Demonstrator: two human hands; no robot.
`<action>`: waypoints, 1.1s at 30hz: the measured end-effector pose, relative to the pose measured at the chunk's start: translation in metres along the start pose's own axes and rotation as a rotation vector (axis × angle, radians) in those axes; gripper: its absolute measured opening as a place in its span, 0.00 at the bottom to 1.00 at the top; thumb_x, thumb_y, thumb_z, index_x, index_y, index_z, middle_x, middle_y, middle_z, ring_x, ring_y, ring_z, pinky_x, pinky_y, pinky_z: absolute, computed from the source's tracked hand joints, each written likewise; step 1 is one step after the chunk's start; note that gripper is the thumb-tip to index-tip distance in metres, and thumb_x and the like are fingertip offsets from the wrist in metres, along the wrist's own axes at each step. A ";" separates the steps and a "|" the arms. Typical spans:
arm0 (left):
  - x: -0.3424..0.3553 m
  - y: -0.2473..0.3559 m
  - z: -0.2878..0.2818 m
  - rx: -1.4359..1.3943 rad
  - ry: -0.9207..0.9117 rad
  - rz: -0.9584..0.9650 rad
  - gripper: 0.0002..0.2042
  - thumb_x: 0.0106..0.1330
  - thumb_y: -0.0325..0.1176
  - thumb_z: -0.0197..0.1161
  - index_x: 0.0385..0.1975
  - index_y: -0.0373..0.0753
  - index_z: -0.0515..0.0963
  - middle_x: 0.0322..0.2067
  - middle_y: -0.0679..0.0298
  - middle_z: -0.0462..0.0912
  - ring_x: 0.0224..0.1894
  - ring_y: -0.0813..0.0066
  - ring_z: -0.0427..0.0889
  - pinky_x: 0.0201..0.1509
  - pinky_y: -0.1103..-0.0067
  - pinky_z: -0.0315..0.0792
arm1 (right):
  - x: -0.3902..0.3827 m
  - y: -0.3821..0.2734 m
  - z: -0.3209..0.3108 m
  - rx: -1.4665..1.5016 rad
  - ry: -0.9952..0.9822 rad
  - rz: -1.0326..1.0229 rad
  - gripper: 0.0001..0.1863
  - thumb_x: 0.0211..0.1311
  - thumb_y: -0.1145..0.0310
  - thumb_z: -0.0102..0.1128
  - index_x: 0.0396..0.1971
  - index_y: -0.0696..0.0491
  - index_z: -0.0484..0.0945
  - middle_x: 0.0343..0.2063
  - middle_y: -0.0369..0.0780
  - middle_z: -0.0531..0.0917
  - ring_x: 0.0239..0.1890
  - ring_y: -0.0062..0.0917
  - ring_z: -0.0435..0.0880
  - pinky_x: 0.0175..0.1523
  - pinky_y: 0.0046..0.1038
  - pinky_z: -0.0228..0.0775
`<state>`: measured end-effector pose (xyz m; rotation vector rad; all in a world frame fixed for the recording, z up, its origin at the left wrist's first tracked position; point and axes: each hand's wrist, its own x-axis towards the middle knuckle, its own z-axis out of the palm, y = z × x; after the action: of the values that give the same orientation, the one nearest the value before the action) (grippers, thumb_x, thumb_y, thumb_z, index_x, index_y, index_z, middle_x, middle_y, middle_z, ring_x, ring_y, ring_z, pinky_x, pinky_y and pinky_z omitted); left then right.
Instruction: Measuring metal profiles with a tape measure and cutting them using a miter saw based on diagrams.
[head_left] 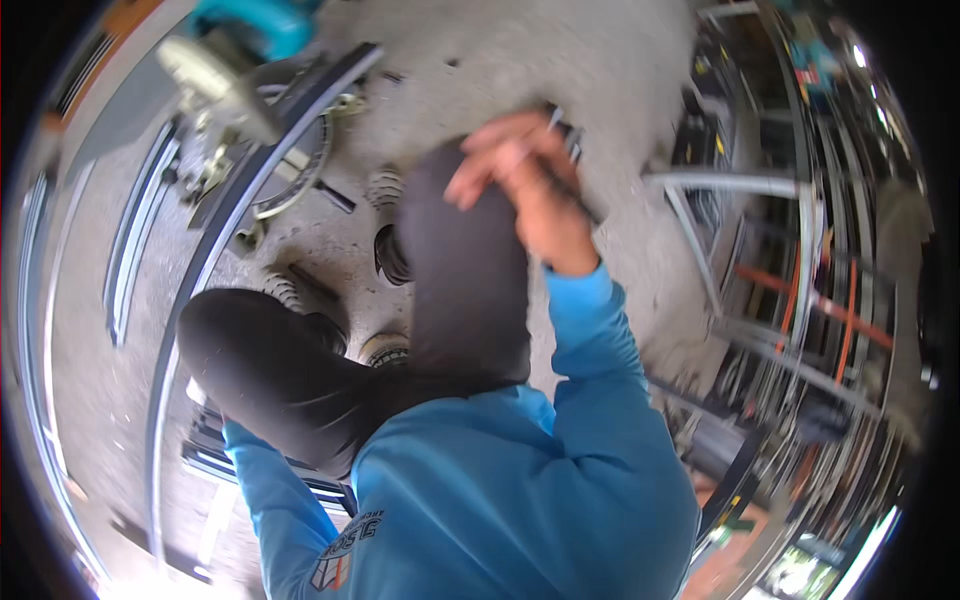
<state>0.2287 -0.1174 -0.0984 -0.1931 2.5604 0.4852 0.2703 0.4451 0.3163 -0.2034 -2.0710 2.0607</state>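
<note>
My right hand (510,175) is blurred over my dark-trousered right knee, its fingers partly bent; a dark, narrow object (572,150) shows behind it, and I cannot tell whether I grip it. My left blue sleeve (265,480) runs down beside my bent left leg (250,345); the hand at its end is hidden by that leg, near some metal profiles (205,458) on the floor. A long metal bar (205,260) runs diagonally past my left knee, across the front of a chop saw (215,85) with a teal handle.
More long profiles (140,230) lie on the concrete floor (470,60) at the left. At the right are a metal frame (725,182), dense racks of bars (840,280) with orange parts, and a black case (700,135) with yellow details.
</note>
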 end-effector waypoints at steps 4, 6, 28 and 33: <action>-0.005 0.063 -0.048 -0.103 0.022 0.113 0.21 0.59 0.28 0.61 0.54 0.40 0.75 0.48 0.51 0.80 0.52 0.56 0.81 0.58 0.66 0.74 | -0.033 0.087 -0.154 -0.014 0.825 -0.082 0.15 0.75 0.58 0.53 0.45 0.57 0.72 0.33 0.46 0.86 0.28 0.24 0.81 0.37 0.27 0.75; -0.011 0.084 -0.063 -0.141 0.015 0.145 0.21 0.59 0.28 0.61 0.54 0.40 0.75 0.48 0.51 0.80 0.52 0.56 0.81 0.58 0.66 0.74 | -0.077 0.176 -0.205 -0.212 1.095 0.185 0.11 0.71 0.61 0.59 0.40 0.54 0.75 0.32 0.42 0.85 0.28 0.21 0.81 0.30 0.25 0.76; -0.045 0.245 -0.156 -0.788 -0.341 0.272 0.19 0.59 0.30 0.62 0.52 0.37 0.75 0.47 0.53 0.79 0.52 0.61 0.81 0.56 0.69 0.73 | 0.032 0.284 0.007 0.061 -0.306 0.395 0.13 0.73 0.61 0.56 0.49 0.52 0.76 0.45 0.39 0.83 0.47 0.25 0.82 0.54 0.29 0.74; -0.004 0.291 -0.157 -0.390 -0.573 0.420 0.21 0.58 0.33 0.64 0.51 0.33 0.73 0.43 0.57 0.78 0.45 0.68 0.78 0.51 0.73 0.72 | 0.101 0.259 0.071 0.271 -0.802 0.716 0.18 0.73 0.55 0.54 0.52 0.52 0.77 0.47 0.35 0.83 0.50 0.21 0.79 0.58 0.28 0.70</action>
<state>0.0921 0.0925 0.1173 0.3165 1.9188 1.0300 0.1413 0.4042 0.0635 -0.0767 -2.2851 3.2558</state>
